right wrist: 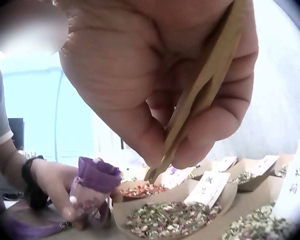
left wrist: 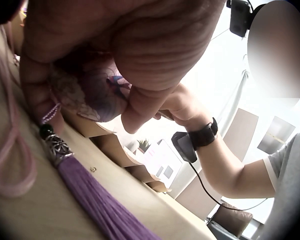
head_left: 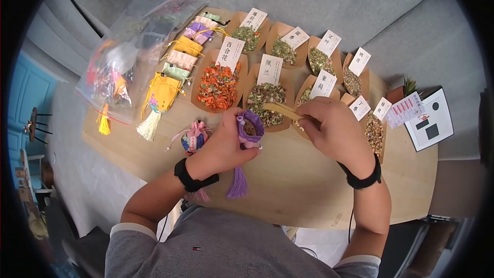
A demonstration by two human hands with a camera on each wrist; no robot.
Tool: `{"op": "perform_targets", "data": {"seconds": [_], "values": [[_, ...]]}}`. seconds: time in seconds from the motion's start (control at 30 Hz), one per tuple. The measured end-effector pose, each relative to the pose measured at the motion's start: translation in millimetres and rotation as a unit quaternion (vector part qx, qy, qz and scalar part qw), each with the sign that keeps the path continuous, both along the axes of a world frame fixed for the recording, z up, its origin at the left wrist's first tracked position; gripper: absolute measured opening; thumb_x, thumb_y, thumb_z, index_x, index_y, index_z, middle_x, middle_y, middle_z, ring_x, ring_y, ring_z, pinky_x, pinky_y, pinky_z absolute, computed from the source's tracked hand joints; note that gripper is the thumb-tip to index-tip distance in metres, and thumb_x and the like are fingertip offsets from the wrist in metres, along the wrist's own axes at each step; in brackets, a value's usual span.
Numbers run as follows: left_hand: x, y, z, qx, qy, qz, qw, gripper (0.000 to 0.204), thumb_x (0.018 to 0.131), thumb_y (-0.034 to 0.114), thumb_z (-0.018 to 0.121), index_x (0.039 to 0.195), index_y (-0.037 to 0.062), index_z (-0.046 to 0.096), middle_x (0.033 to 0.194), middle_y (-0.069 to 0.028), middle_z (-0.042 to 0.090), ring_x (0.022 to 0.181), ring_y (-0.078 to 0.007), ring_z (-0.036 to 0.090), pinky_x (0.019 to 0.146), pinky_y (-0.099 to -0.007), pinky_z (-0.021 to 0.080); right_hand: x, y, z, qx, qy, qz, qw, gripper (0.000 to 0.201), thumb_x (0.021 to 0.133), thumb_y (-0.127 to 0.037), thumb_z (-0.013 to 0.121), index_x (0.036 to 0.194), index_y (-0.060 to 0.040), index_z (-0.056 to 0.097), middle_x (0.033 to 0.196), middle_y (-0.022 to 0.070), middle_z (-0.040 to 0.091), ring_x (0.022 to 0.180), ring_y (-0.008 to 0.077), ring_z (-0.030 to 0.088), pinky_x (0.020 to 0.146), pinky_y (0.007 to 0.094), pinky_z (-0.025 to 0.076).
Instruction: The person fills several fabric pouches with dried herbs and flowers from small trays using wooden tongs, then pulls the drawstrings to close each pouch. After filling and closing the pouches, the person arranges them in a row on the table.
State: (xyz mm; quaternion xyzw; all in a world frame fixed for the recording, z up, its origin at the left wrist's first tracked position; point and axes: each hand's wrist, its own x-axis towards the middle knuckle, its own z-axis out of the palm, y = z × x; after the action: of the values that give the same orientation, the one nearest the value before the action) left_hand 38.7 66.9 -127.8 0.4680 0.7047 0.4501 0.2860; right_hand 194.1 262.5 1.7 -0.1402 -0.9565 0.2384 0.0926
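Observation:
My left hand (head_left: 221,144) grips a small drawstring sachet (head_left: 251,133) with a purple rim and a pink patterned body. Its mouth faces up, and brownish bits show inside. From it hangs a purple tassel (left wrist: 97,197), topped by a dark bead and silver cap. My right hand (head_left: 337,131) pinches a pair of wooden tweezers (head_left: 280,110), whose tips point toward the sachet, over a paper tray (head_left: 289,85) of dried greenish-pink herbs. In the right wrist view, the tweezers' tips (right wrist: 152,175) come close together, with nothing visible between them.
Several more labelled paper trays stand behind, one with orange petals (head_left: 218,87). A pink-and-blue sachet (head_left: 195,138) lies left of the left hand. Further left are a row of coloured pouches (head_left: 181,59) and a clear plastic bag (head_left: 128,46). A potted plant (head_left: 409,86) stands far right.

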Motion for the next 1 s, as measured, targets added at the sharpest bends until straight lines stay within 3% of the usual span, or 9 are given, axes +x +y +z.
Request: {"op": "perform_targets", "data": {"seconds": [0.1, 0.23, 0.3, 0.33, 0.43, 0.57, 0.63, 0.73, 1.0], "values": [[0, 1, 0, -0.005, 0.001, -0.001, 1.0, 0.09, 0.08, 0.013, 0.085, 0.141, -0.0035, 0.021, 0.119, -0.0177, 0.057, 0.106, -0.0219, 0.064, 0.09, -0.0339, 0.055, -2, -14, 10, 0.017, -0.038, 0.077, 0.996, 0.016, 0.085, -0.009, 0.068, 0.098, -0.002, 0.072, 0.092, 0.0183, 0.069, 0.087, 0.0391, 0.067, 0.076, 0.0484, 0.054], [-1, -1, -4, -0.001, 0.013, 0.002, 1.0, 0.091, 0.08, 0.014, 0.086, 0.141, -0.0035, 0.021, 0.119, -0.0175, 0.057, 0.105, -0.0214, 0.064, 0.089, -0.0339, 0.055, -6, -8, 5, 0.019, -0.048, 0.072, 0.996, 0.016, 0.085, -0.011, 0.067, 0.097, -0.0022, 0.074, 0.09, 0.0203, 0.069, 0.084, 0.04, 0.068, 0.075, 0.0489, 0.054], [-1, -3, -1, -0.007, 0.005, 0.003, 1.0, 0.091, 0.08, 0.014, 0.086, 0.141, -0.0033, 0.021, 0.119, -0.0174, 0.057, 0.104, -0.0212, 0.065, 0.089, -0.0338, 0.055, -11, 15, -9, 0.043, -0.047, -0.017, 0.998, 0.016, 0.084, -0.011, 0.071, 0.096, 0.0003, 0.073, 0.088, 0.0195, 0.069, 0.078, 0.0382, 0.066, 0.071, 0.0451, 0.053], [0, -2, 1, -0.011, -0.004, 0.002, 1.0, 0.091, 0.08, 0.014, 0.086, 0.141, -0.0031, 0.021, 0.119, -0.0173, 0.057, 0.103, -0.021, 0.065, 0.088, -0.0338, 0.055, -16, 22, -12, 0.049, -0.085, -0.03, 0.995, 0.016, 0.086, -0.013, 0.067, 0.094, -0.0009, 0.075, 0.084, 0.0224, 0.069, 0.082, 0.041, 0.067, 0.074, 0.0497, 0.054], [1, -1, 2, -0.009, -0.008, 0.0, 1.0, 0.09, 0.08, 0.013, 0.085, 0.141, -0.0025, 0.021, 0.119, -0.0172, 0.057, 0.102, -0.0206, 0.065, 0.087, -0.0337, 0.056, -24, 38, -41, 0.062, -0.1, -0.063, 0.991, 0.017, 0.088, -0.013, 0.066, 0.094, -0.0004, 0.075, 0.084, 0.023, 0.068, 0.082, 0.0409, 0.067, 0.075, 0.0495, 0.054], [-1, -2, -1, -0.01, 0.001, -0.001, 1.0, 0.091, 0.08, 0.013, 0.085, 0.141, -0.002, 0.02, 0.119, -0.0171, 0.057, 0.102, -0.0203, 0.065, 0.087, -0.0335, 0.056, -34, 34, -56, 0.058, -0.112, -0.055, 0.991, 0.017, 0.089, -0.014, 0.066, 0.094, 0.0003, 0.075, 0.085, 0.0232, 0.069, 0.082, 0.0409, 0.068, 0.075, 0.0492, 0.053], [-1, -2, 1, -0.006, -0.015, -0.006, 1.0, 0.09, 0.08, 0.013, 0.085, 0.141, -0.0019, 0.02, 0.119, -0.017, 0.057, 0.102, -0.0202, 0.066, 0.087, -0.0336, 0.056, -38, 29, -56, -0.036, -0.129, -0.046, 0.99, 0.018, 0.088, -0.012, 0.069, 0.097, 0.0025, 0.074, 0.083, 0.0229, 0.069, 0.078, 0.0377, 0.069, 0.072, 0.0443, 0.053], [0, -2, 2, -0.006, -0.002, -0.004, 1.0, 0.09, 0.08, 0.013, 0.085, 0.14, -0.0018, 0.02, 0.119, -0.0173, 0.057, 0.102, -0.0206, 0.066, 0.088, -0.0339, 0.056, -37, 23, -50, -0.07, -0.13, -0.011, 0.989, 0.017, 0.09, -0.012, 0.067, 0.096, 0.0026, 0.073, 0.087, 0.0229, 0.069, 0.083, 0.0413, 0.067, 0.075, 0.0485, 0.052], [1, 1, 2, -0.003, -0.001, -0.008, 1.0, 0.091, 0.08, 0.014, 0.086, 0.14, -0.0031, 0.02, 0.118, -0.0178, 0.058, 0.101, -0.0222, 0.067, 0.088, -0.0343, 0.055, -21, 12, -54, 0.011, -0.064, 0.028, 0.997, 0.016, 0.084, -0.007, 0.068, 0.098, -0.0008, 0.073, 0.09, 0.019, 0.069, 0.089, 0.0388, 0.067, 0.077, 0.0486, 0.053]]}}
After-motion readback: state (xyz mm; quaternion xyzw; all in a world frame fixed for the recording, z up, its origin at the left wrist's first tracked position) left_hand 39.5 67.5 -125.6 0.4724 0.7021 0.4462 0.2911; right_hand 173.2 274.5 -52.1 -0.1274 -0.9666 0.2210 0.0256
